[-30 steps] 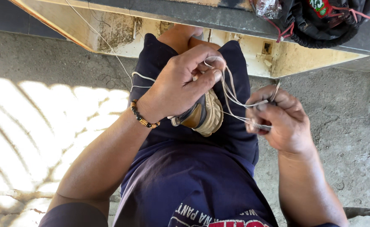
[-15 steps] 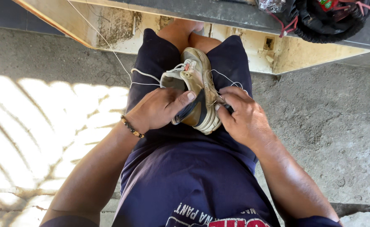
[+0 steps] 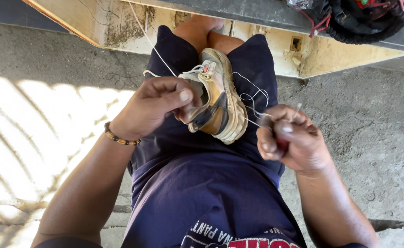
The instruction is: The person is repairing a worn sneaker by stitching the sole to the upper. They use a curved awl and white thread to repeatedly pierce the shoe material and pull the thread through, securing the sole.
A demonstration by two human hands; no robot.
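Since half a second ago my right hand has left the shoe's sole and drawn back rightward, pulling white thread taut. Left hand clamps the worn shoe at its heel, pinning it on my lap so stitches can tighten. Right fist is clenched around the thread end; needle not discernible.

Scuffed leather shoe, thin white thread, rough concrete floor
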